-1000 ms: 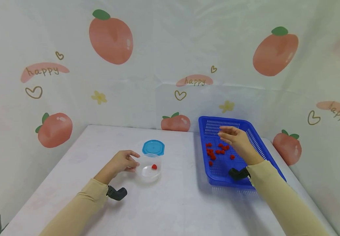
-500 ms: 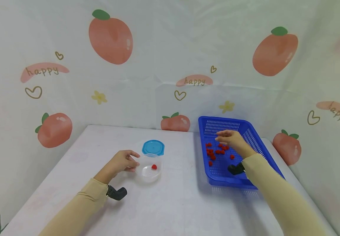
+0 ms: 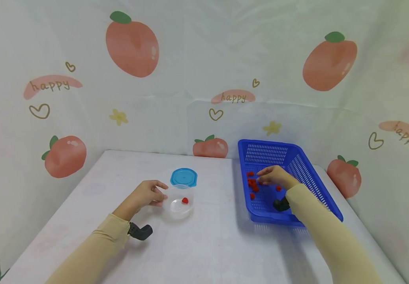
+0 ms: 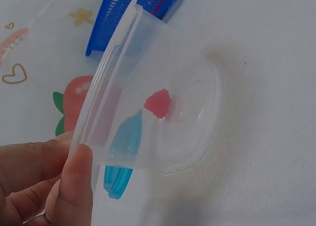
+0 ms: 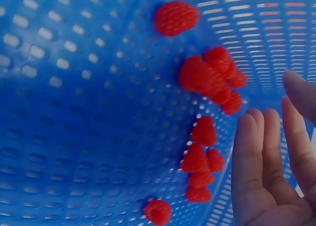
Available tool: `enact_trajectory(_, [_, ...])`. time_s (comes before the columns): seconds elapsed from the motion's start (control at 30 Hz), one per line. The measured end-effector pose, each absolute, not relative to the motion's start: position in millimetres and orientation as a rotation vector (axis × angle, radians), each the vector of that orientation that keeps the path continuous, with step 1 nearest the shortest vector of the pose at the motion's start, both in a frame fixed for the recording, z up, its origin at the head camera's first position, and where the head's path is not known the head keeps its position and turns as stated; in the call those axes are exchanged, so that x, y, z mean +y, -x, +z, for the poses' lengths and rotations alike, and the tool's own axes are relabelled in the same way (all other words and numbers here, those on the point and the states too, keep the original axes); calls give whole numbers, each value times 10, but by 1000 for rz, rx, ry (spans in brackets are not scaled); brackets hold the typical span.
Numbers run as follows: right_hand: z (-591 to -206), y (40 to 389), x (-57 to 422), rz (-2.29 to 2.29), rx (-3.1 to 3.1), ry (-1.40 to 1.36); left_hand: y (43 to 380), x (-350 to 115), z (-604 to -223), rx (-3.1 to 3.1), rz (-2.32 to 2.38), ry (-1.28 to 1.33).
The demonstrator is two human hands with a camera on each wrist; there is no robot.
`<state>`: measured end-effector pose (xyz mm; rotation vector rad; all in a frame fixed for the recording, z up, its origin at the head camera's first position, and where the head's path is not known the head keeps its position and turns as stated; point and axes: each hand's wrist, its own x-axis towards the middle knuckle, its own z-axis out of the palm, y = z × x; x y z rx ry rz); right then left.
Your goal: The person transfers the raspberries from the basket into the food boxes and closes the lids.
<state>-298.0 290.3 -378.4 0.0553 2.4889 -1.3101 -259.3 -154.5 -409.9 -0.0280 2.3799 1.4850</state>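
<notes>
My left hand (image 3: 147,196) pinches the rim of a clear plastic tub (image 3: 176,212) between thumb and fingers. In the left wrist view a single red raspberry (image 4: 158,103) shows through the wall of that tub. My right hand (image 3: 277,176) reaches down into a blue plastic basket (image 3: 279,221), its fingers pointing left. Several raspberries (image 5: 197,75) lie on the basket's perforated floor, as the right wrist view shows. The fingers (image 5: 248,161) there are fairly straight, thumb apart, with nothing visible between them. From the head view, the hand covers some of the raspberries.
A translucent blue lid (image 3: 184,176) lies on the table behind the tub. The white-covered table (image 3: 211,244) stretches between tub and basket. A fruit-printed cloth (image 3: 176,79) hangs along the back. The basket's side walls rise around my right hand.
My right hand has come down and slightly left into the basket, now hiding raspberries that showed before. The left hand and the tub have stayed in place.
</notes>
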Motion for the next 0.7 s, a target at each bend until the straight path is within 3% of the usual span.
enact_trajectory(0.7, [-3921, 3010, 2840, -1161, 2403, -157, 2592, -1534, -4106, 2391, 1479, 46])
